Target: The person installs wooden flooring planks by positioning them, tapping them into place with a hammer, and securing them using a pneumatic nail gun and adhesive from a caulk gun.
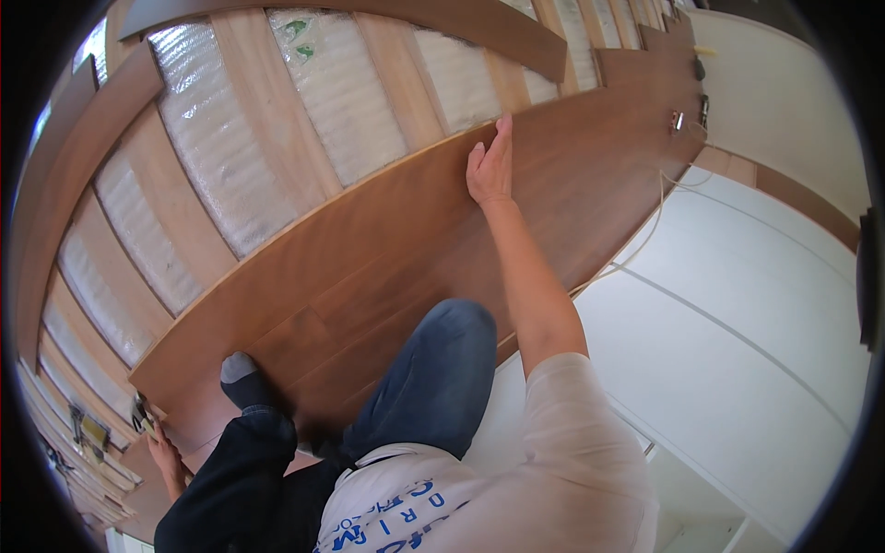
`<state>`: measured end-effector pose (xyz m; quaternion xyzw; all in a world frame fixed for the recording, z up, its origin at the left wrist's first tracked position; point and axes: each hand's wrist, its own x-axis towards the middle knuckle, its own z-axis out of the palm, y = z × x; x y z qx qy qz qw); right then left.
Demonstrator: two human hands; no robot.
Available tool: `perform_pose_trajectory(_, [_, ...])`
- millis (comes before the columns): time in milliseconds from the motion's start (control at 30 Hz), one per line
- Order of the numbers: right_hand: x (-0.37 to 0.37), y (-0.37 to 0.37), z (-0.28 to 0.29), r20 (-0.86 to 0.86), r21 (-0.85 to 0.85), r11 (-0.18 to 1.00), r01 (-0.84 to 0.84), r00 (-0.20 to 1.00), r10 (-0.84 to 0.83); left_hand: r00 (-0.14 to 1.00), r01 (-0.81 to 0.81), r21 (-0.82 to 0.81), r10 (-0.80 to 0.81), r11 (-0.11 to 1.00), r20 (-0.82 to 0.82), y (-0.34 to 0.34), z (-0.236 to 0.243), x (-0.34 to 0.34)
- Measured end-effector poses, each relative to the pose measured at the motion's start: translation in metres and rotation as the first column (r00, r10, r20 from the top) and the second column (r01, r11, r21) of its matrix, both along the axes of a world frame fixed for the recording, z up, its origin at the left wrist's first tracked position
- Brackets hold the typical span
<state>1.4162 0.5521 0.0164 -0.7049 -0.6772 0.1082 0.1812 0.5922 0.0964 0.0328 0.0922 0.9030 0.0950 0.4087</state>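
Observation:
My right hand (491, 170) lies with fingers stretched out on a brown wood floorboard (369, 217), its fingertips at the board's far edge. That long board borders the exposed wooden battens. At its left end, my left hand (166, 458) is closed around what looks like a hammer (142, 417), its dark metal head close to the board's corner. The hand is small in view and partly behind my leg. My socked foot (243, 380) and bent knee (452, 336) are on the laid brown floor.
Pale battens (267, 101) alternate with strips of shiny white wrapped padding (212, 138). Loose brown boards (442, 26) lie across them at the far side and left. A pale cord (660, 207) runs along the white panels (728, 267) at right. Tools (90, 431) lie far left.

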Motion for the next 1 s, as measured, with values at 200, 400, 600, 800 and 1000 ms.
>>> perform_pose_trajectory(200, [0.016,-0.03,0.004,0.035,-0.124,0.99,-0.066,0.997,0.071,0.999,-0.04,0.07,0.042,0.997,-0.017,-0.008,-0.004,0.001])
perform_pose_trajectory(400, [0.03,-0.007,0.022,0.085,-0.122,0.992,0.038,0.996,-0.028,1.0,0.012,0.037,-0.011,0.999,-0.028,0.005,-0.006,0.016])
perform_pose_trajectory(600, [0.014,-0.105,0.037,-0.029,-0.166,0.89,0.424,0.9,-0.434,0.999,-0.047,0.132,0.048,0.99,-0.003,-0.012,0.014,0.029])
perform_pose_trajectory(800, [-0.047,-0.245,0.119,0.045,-0.518,0.741,0.426,0.879,-0.475,0.997,-0.061,0.23,0.069,0.971,-0.023,0.021,0.013,0.032])
perform_pose_trajectory(1000, [-0.118,-0.285,0.179,0.327,-0.544,0.807,0.23,0.944,-0.049,0.973,-0.099,0.63,0.208,0.77,-0.102,0.045,0.067,0.051])
